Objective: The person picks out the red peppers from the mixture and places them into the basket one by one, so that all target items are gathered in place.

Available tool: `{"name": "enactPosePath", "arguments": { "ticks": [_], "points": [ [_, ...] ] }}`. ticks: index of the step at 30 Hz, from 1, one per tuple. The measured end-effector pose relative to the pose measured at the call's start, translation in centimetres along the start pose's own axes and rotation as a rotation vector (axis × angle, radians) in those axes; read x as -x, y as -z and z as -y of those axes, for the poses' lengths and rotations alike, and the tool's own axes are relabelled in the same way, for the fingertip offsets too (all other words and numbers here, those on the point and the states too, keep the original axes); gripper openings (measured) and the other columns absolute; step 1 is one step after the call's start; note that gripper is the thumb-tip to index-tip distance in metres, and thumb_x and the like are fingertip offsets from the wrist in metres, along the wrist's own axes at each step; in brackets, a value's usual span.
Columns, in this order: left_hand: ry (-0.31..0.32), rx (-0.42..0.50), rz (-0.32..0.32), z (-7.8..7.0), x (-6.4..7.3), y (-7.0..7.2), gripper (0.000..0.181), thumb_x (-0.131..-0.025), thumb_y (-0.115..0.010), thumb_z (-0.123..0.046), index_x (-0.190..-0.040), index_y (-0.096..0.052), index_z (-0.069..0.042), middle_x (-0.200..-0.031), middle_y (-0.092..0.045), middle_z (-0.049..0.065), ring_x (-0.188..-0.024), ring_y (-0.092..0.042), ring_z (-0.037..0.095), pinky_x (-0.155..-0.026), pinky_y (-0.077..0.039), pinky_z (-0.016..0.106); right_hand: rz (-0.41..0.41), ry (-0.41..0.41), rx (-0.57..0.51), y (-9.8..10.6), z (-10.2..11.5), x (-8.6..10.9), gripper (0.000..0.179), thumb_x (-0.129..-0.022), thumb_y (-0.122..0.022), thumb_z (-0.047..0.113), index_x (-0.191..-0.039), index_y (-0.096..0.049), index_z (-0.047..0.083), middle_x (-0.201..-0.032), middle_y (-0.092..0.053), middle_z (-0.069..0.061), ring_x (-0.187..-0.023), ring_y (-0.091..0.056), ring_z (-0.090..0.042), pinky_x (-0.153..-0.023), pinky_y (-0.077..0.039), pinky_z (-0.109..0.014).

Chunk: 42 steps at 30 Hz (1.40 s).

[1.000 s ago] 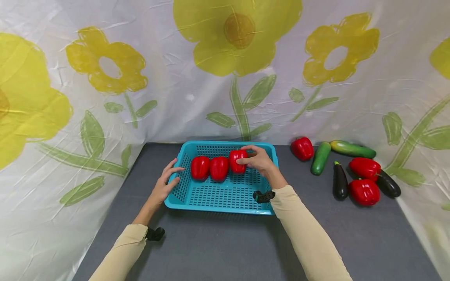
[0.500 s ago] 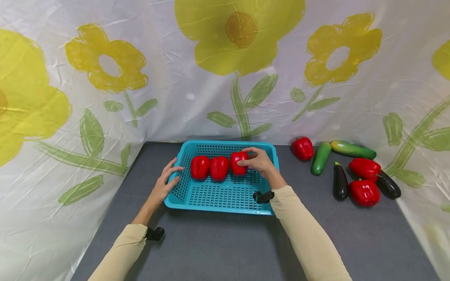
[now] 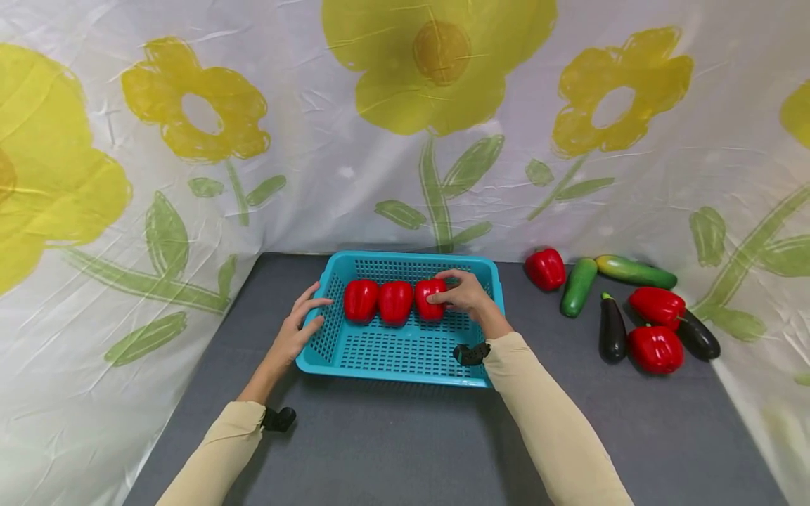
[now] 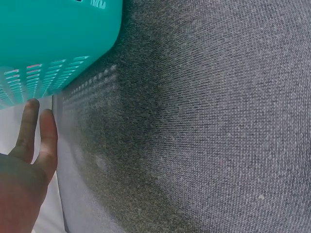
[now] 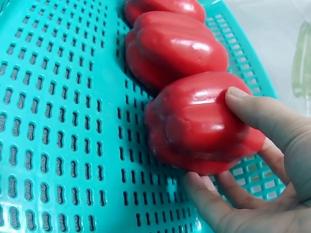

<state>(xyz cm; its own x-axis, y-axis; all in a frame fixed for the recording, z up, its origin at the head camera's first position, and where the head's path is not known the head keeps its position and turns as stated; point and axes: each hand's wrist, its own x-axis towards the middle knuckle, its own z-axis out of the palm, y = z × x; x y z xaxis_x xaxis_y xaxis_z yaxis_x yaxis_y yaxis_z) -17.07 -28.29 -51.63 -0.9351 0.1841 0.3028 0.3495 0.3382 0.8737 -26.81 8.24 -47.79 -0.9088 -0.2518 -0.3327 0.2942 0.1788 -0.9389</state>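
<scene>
A blue plastic basket (image 3: 405,376) stands on the dark grey table with three red bell peppers in a row inside it. My right hand (image 3: 467,294) grips the rightmost bell pepper (image 5: 199,124) between thumb and fingers, low in the basket. To its left lie the middle bell pepper (image 3: 395,303) and the left bell pepper (image 3: 361,301). My left hand (image 3: 296,330) rests at the basket's left rim, fingers spread and fairly straight. In the left wrist view, two fingertips (image 4: 32,103) of that hand show beside the basket's outer wall.
Right of the basket lie a red bell pepper (image 3: 545,268), a green cucumber (image 3: 579,287) and a yellow-green cucumber (image 3: 635,271). Farther right are two eggplants (image 3: 612,329) and two more bell peppers (image 3: 655,349). A flower-printed cloth (image 3: 304,176) hangs behind the table.
My right hand has lowered slightly with the rightmost bell pepper, which now sits level with the other two. The left hand stays at the basket's rim.
</scene>
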Motion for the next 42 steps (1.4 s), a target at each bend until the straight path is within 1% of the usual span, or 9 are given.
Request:
{"name": "enactPosePath", "arguments": {
  "ticks": [5,14,18,24,29,33,36,39,42],
  "points": [
    [-0.006,-0.002,0.002,0.1,-0.1,0.0,0.032,-0.103,-0.052,-0.002,-0.134,-0.058,0.002,-0.164,-0.02,0.016,-0.148,-0.015,0.039,-0.107,-0.019,0.073,0.0,-0.025,-0.006,-0.1,-0.2,-0.2,0.056,-0.085,-0.082,0.004,-0.136,-0.059,0.005,-0.132,-0.057,-0.023,-0.114,-0.058,-0.037,-0.095,-0.05,-0.052],
    [0.007,-0.002,0.002,-0.1,-0.2,-0.1,0.031,-0.103,-0.053,-0.003,-0.134,-0.058,0.001,-0.164,-0.021,0.014,-0.148,-0.016,0.038,-0.108,-0.018,0.073,0.008,-0.058,-0.032,0.0,-0.4,-0.5,0.057,-0.086,-0.081,0.002,-0.137,-0.057,0.003,-0.135,-0.053,-0.023,-0.118,-0.056,-0.038,-0.097,-0.049,-0.054],
    [0.004,0.001,0.002,-0.1,-0.3,-0.1,0.032,-0.103,-0.053,-0.003,-0.134,-0.059,0.0,-0.164,-0.021,0.014,-0.148,-0.016,0.038,-0.107,-0.018,0.074,0.02,-0.074,-0.028,0.2,-0.3,-0.4,0.061,-0.086,-0.082,0.005,-0.141,-0.054,0.005,-0.138,-0.051,-0.023,-0.123,-0.052,-0.039,-0.098,-0.047,-0.056],
    [0.002,-0.015,-0.001,0.1,-0.3,-0.1,0.031,-0.103,-0.052,-0.002,-0.134,-0.058,0.001,-0.164,-0.021,0.016,-0.148,-0.016,0.04,-0.107,-0.018,0.073,0.071,-0.077,0.008,0.9,0.3,0.1,0.069,-0.088,-0.082,0.015,-0.148,-0.047,0.007,-0.144,-0.046,-0.023,-0.131,-0.045,-0.039,-0.101,-0.042,-0.061],
    [0.003,-0.028,-0.001,0.0,-0.2,-0.1,0.031,-0.103,-0.052,-0.001,-0.134,-0.058,0.002,-0.164,-0.02,0.018,-0.148,-0.016,0.04,-0.107,-0.019,0.073,0.115,-0.033,0.054,1.6,1.0,0.7,0.075,-0.09,-0.081,0.022,-0.151,-0.041,0.007,-0.151,-0.038,-0.023,-0.137,-0.038,-0.039,-0.105,-0.038,-0.062],
    [0.008,-0.031,-0.005,-0.1,-0.1,-0.1,0.031,-0.103,-0.052,-0.002,-0.134,-0.058,0.003,-0.164,-0.02,0.018,-0.148,-0.016,0.04,-0.108,-0.019,0.073,0.157,0.027,0.09,2.2,1.9,1.5,0.076,-0.091,-0.079,0.023,-0.154,-0.037,0.008,-0.155,-0.033,-0.024,-0.14,-0.035,-0.039,-0.106,-0.036,-0.061],
    [0.011,-0.021,-0.005,-0.5,0.0,-0.1,0.031,-0.103,-0.052,-0.001,-0.133,-0.057,0.004,-0.164,-0.02,0.019,-0.147,-0.016,0.041,-0.106,-0.019,0.075,0.176,0.071,0.108,2.5,2.7,2.1,0.075,-0.093,-0.077,0.021,-0.154,-0.037,0.007,-0.156,-0.031,-0.025,-0.138,-0.038,-0.041,-0.107,-0.036,-0.06],
    [0.007,-0.013,-0.005,-0.6,0.0,-0.1,0.031,-0.103,-0.052,0.0,-0.133,-0.057,0.004,-0.164,-0.02,0.019,-0.147,-0.016,0.041,-0.105,-0.019,0.076,0.201,0.125,0.121,3.0,3.4,2.9,0.073,-0.094,-0.075,0.019,-0.154,-0.036,0.006,-0.155,-0.032,-0.026,-0.134,-0.042,-0.041,-0.107,-0.036,-0.059],
    [0.007,-0.005,-0.003,-0.7,0.0,-0.1,0.031,-0.102,-0.052,0.001,-0.133,-0.058,0.004,-0.164,-0.021,0.019,-0.147,-0.016,0.041,-0.105,-0.019,0.076,0.233,0.192,0.14,3.7,3.8,3.7,0.071,-0.095,-0.074,0.019,-0.154,-0.037,0.003,-0.153,-0.035,-0.027,-0.132,-0.045,-0.041,-0.106,-0.039,-0.056]
  ]
}}
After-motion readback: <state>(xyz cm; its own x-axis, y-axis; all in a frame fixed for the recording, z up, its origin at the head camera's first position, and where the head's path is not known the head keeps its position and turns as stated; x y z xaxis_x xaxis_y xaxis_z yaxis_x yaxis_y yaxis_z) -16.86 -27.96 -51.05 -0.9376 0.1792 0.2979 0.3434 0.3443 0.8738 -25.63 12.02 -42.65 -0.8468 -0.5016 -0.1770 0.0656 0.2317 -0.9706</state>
